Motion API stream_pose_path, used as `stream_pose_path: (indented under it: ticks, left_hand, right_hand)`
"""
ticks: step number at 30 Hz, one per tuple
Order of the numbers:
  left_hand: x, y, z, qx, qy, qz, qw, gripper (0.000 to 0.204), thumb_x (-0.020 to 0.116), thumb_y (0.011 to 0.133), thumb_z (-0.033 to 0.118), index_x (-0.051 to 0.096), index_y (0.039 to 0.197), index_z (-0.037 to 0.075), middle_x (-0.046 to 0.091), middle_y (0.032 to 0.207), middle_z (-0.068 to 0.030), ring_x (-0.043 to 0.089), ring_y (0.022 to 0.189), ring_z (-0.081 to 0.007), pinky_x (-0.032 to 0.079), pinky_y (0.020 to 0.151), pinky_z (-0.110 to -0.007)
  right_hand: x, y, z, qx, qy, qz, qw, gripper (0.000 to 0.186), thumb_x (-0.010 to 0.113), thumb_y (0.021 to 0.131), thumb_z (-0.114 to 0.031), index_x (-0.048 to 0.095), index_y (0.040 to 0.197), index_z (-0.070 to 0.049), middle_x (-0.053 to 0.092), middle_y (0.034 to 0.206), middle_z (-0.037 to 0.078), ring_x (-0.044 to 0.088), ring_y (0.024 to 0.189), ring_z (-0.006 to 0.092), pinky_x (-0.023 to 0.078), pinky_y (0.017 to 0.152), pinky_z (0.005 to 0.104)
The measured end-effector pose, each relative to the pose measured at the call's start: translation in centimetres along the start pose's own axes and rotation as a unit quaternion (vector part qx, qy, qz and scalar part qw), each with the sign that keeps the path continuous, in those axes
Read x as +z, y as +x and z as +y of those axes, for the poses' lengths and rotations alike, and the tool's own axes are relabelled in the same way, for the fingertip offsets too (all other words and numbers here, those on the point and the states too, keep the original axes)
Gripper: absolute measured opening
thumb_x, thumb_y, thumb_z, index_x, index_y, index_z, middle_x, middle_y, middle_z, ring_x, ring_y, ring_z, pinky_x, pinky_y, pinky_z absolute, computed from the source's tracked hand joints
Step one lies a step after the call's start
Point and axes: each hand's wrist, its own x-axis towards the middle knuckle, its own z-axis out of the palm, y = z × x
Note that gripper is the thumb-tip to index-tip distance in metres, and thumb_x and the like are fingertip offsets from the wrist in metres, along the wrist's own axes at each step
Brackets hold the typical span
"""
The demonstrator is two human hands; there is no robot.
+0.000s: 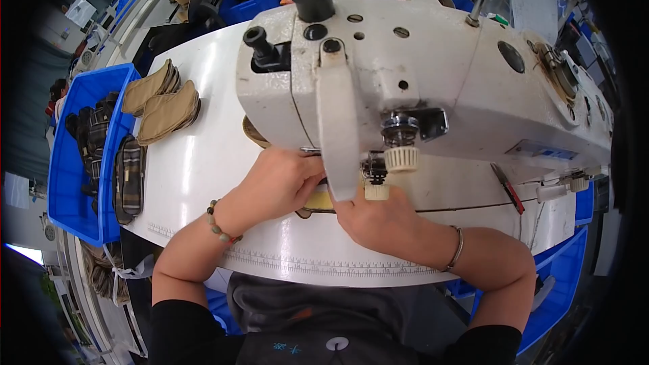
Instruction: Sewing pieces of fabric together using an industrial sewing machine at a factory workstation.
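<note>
At the front of a white sewing machine (419, 61), both hands are at a small fabric piece with a yellow face (319, 199) and a tan edge. My left hand (280, 179) is closed, fingers bunched at the piece's left side. On its right side lies my right hand (382, 220), fingers curled in behind the machine's pale upright lever. The lever and the machine head hide the needle area and most of the right fingertips. A further tan fabric edge (254, 132) shows behind my left hand, partly covered by the machine.
Tan fabric pieces (169, 111) lie stacked at the far left of the white table (203, 182). Beside them stands a blue bin (108, 213) of dark plaid pieces, with a plaid pouch (128, 179) against it. A red-handled cutter (508, 189) lies right of the machine.
</note>
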Motion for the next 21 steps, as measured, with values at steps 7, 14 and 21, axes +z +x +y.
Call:
stream_pose_path:
  ticks: [7,14,21]
  left_hand:
    - [0.2,0.0,0.1,0.004,0.036,0.015,0.999,0.017,0.067,0.076,0.005,0.072,0.092,0.005,0.064,0.068,-0.0135,0.064,0.065,-0.0342,0.050,0.057,-0.043]
    - [-0.2,-0.7,1.1,-0.024,0.043,0.002,0.999,0.021,0.070,0.075,0.010,0.073,0.096,0.008,0.064,0.079,-0.0108,0.064,0.075,-0.0317,0.053,0.066,-0.041]
    - [-0.5,-1.1,1.3,0.117,0.234,0.052,0.964,0.031,0.069,0.073,0.011,0.071,0.103,0.004,0.068,0.100,-0.0060,0.064,0.098,-0.0243,0.053,0.080,-0.037]
  right_hand:
    - [0.4,-0.1,0.2,0.009,-0.011,-0.004,1.000,0.035,0.062,0.080,-0.010,0.067,0.114,0.001,0.055,0.055,0.004,0.059,0.045,0.0200,0.047,0.043,0.0364]
    - [-0.3,0.1,0.5,0.007,-0.008,0.009,1.000,0.030,0.063,0.078,-0.011,0.068,0.106,-0.001,0.054,0.057,0.003,0.061,0.051,0.0197,0.047,0.046,0.0354]
    - [-0.1,-0.2,1.1,-0.013,-0.002,0.001,1.000,0.026,0.066,0.076,-0.011,0.069,0.100,-0.004,0.056,0.060,0.003,0.060,0.052,0.0206,0.047,0.047,0.0352]
